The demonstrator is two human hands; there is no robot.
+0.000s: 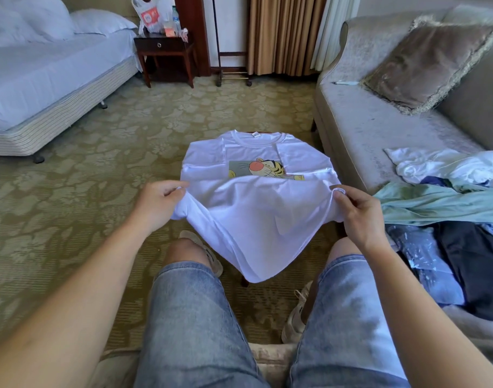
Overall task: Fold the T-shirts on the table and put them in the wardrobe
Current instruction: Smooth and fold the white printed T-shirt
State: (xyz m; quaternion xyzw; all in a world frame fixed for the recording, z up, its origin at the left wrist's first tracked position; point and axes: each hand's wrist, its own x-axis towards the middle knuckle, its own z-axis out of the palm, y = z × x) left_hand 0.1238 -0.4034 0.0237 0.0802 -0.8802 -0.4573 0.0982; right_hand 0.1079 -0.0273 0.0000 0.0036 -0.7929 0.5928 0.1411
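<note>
A white T-shirt [256, 214] with a cartoon tiger print lies face up on a small table that it almost wholly hides, collar pointing away from me. Its sleeves are folded inward. My left hand [158, 203] pinches the shirt's lower left corner and my right hand [354, 217] pinches the lower right corner. Both hold the hem lifted above the table, so the lower part hangs in a sag toward my knees and covers the bottom of the print.
A grey sofa [360, 127] with a fringed cushion [427, 65] stands at the right. A pile of clothes [449, 208] in white, light green and blue lies on it. A bed [43, 79] is at the left, a dark nightstand [164, 49] behind. Patterned carpet surrounds the table.
</note>
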